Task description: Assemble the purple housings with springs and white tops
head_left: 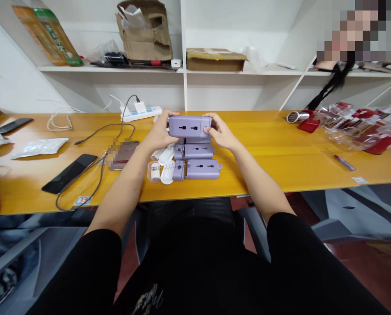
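Observation:
A long purple box (185,126) printed with two dark plug shapes is held up level above the table. My left hand (161,130) is closed round its left end, and my right hand (222,132) grips the right end with the fingers bent over the edge. Beneath it on the table lie a similar purple box (198,151) and, nearer to me, another purple box (203,169). Left of these are a smaller purple piece (179,170), a white oval part (168,172) with coiled wire by it, and a short white cylinder (155,171).
To the left are a black phone (69,173), a dark cable (101,192), a brown booklet (123,155) and a white power strip (141,113). Clear and red packages (362,124) are heaped at the right. A shelf (113,70) stands behind the table.

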{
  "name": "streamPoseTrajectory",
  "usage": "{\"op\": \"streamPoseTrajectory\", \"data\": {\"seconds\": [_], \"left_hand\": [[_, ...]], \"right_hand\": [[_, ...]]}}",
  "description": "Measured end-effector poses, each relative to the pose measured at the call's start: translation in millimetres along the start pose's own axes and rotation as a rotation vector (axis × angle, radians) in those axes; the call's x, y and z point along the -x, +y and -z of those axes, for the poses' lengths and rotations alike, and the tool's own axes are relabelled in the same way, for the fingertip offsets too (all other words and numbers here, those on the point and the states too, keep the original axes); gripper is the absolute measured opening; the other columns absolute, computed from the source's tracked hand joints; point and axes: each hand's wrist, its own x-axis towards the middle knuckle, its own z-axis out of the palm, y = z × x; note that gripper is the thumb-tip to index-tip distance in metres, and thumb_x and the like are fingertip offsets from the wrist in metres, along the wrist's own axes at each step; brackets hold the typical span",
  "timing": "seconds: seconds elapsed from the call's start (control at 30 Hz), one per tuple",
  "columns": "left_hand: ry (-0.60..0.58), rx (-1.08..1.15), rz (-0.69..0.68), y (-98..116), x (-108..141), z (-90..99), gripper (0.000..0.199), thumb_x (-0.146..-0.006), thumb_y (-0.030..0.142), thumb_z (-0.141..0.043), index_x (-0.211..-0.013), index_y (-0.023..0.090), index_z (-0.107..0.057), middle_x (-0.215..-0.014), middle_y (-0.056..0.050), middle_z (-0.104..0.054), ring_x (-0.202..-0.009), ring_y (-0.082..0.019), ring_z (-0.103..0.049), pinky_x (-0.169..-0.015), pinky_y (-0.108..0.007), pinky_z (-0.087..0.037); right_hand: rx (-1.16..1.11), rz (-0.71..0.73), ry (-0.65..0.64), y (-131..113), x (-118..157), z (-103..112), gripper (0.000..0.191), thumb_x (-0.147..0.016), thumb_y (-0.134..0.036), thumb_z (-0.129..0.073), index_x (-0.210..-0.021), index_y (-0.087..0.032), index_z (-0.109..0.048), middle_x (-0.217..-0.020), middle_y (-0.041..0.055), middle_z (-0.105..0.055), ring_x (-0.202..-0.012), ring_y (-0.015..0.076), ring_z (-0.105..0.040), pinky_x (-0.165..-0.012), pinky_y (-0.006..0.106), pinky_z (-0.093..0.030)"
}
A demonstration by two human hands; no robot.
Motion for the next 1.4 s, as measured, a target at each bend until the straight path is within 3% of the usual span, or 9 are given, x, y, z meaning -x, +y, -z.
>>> {"op": "streamPoseTrajectory", "data": {"seconds": [0.37, 0.57, 0.7, 0.87, 1.03, 1.17, 1.27, 1.4], "left_hand": [[-0.035, 0.017, 0.034, -3, 1, -0.3, 0.099, -0.067, 0.050, -0.112, -0.147, 0.031, -0.057, -0.151, -0.011, -0.071, -0.129, -0.034, -0.077, -0.107, -0.051, -0.072], [-0.020, 0.001, 0.016, -4, 1, -0.2, 0.100, -0.066, 0.048, -0.111, -0.147, 0.031, -0.055, -0.153, -0.012, -0.071, -0.131, -0.034, -0.078, -0.108, -0.051, -0.071], [-0.027, 0.036, 0.012, -6, 2, 0.4, 0.101, -0.066, 0.048, -0.113, -0.147, 0.033, -0.056, -0.151, -0.012, -0.072, -0.126, -0.033, -0.078, -0.102, -0.050, -0.071], [-0.050, 0.043, 0.021, -8, 3, 0.3, 0.105, -0.065, 0.053, -0.116, -0.149, 0.033, -0.055, -0.154, -0.012, -0.070, -0.127, -0.032, -0.077, -0.106, -0.052, -0.071], [0.011, 0.018, 0.027, -12, 4, 3.3, 0.108, -0.065, 0.062, -0.119, -0.149, 0.034, -0.056, -0.151, -0.010, -0.069, -0.123, -0.032, -0.078, -0.101, -0.053, -0.071], [0.088, 0.006, -0.004, -18, 5, 10.1, 0.114, -0.067, 0.069, -0.119, -0.150, 0.030, -0.052, -0.143, -0.009, -0.070, -0.131, -0.033, -0.077, -0.103, -0.052, -0.068], [0.069, 0.014, -0.004, -21, 5, 7.4, 0.112, -0.066, 0.069, -0.119, -0.149, 0.033, -0.052, -0.147, -0.011, -0.069, -0.132, -0.035, -0.077, -0.106, -0.053, -0.069], [0.045, 0.036, 0.015, -22, 5, 0.1, 0.115, -0.062, 0.067, -0.119, -0.149, 0.034, -0.052, -0.153, -0.012, -0.066, -0.136, -0.037, -0.076, -0.111, -0.054, -0.068]], "right_hand": [[0.115, 0.110, 0.031, -5, 3, -2, 0.061, -0.102, -0.078, -0.079, -0.140, -0.033, -0.066, -0.128, 0.0093, -0.073, -0.115, 0.0354, -0.067, -0.123, 0.062, -0.060], [0.230, 0.176, 0.054, -12, 8, -5, 0.067, -0.107, -0.088, -0.066, -0.142, -0.031, -0.067, -0.123, 0.0101, -0.073, -0.105, 0.0339, -0.068, -0.117, 0.061, -0.063], [0.214, 0.156, 0.061, -13, 8, -2, 0.071, -0.104, -0.093, -0.069, -0.142, -0.033, -0.070, -0.123, 0.0092, -0.074, -0.109, 0.0336, -0.071, -0.112, 0.056, -0.065], [0.137, 0.132, 0.046, -16, 9, -2, 0.071, -0.100, -0.092, -0.074, -0.139, -0.033, -0.071, -0.127, 0.0096, -0.074, -0.113, 0.0339, -0.072, -0.105, 0.053, -0.066], [0.160, 0.095, 0.116, -23, 12, -10, 0.071, -0.101, -0.090, -0.075, -0.145, -0.034, -0.071, -0.127, 0.0098, -0.075, -0.115, 0.0353, -0.072, -0.112, 0.058, -0.066], [0.113, 0.094, 0.190, -20, 14, -8, 0.072, -0.102, -0.091, -0.074, -0.147, -0.034, -0.071, -0.127, 0.0106, -0.075, -0.120, 0.0381, -0.072, -0.118, 0.063, -0.066], [0.064, 0.070, 0.154, -14, 13, -6, 0.072, -0.099, -0.092, -0.077, -0.143, -0.034, -0.072, -0.124, 0.0102, -0.075, -0.117, 0.0387, -0.073, -0.120, 0.067, -0.066], [-0.010, 0.045, 0.195, -7, 8, -10, 0.075, -0.097, -0.095, -0.075, -0.141, -0.034, -0.071, -0.128, 0.0112, -0.074, -0.123, 0.0387, -0.072, -0.118, 0.063, -0.068]]}}
